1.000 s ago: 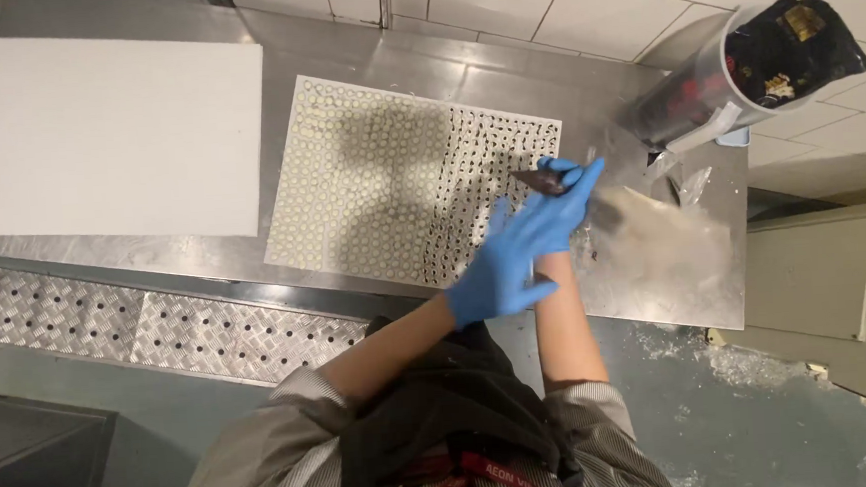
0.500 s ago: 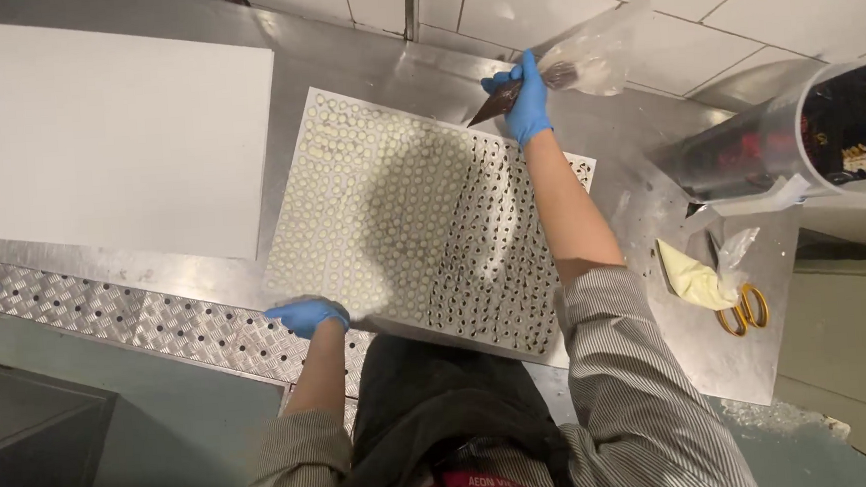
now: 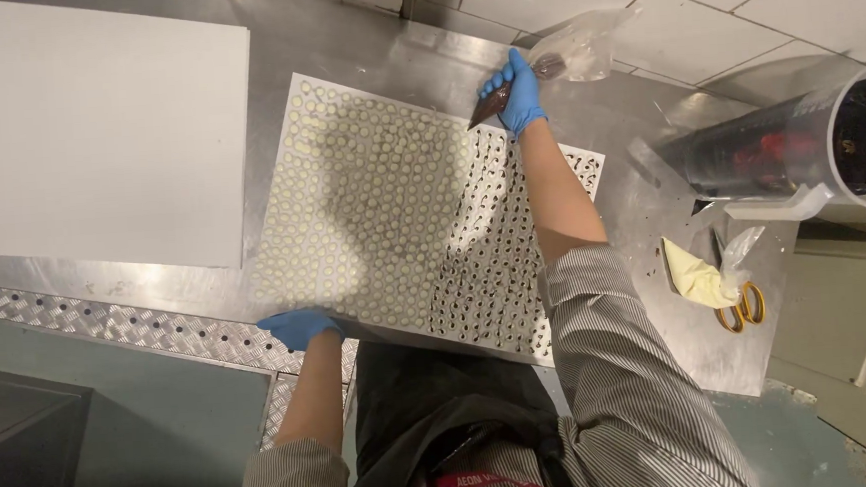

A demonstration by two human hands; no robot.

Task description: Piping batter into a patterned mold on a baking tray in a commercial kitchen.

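A large flat tray [image 3: 371,207] covered with rows of small pale rounds lies on the steel counter; the rounds on its right part carry dark centres. My right hand [image 3: 517,96], in a blue glove, grips a clear piping bag [image 3: 562,58] with dark filling, its tip pointing down at the tray's far edge. My left hand [image 3: 300,327], also gloved in blue, holds the tray's near edge.
A white board [image 3: 85,124] lies on the counter at the left. At the right stand a big clear container [image 3: 797,141] on its side, a second piping bag with yellow cream [image 3: 697,275] and yellow-handled scissors [image 3: 742,307]. Tiled wall runs behind.
My hands were together at the tray's right side; the right one rose to the far edge with the piping bag, and the left dropped to the near edge and stays there.
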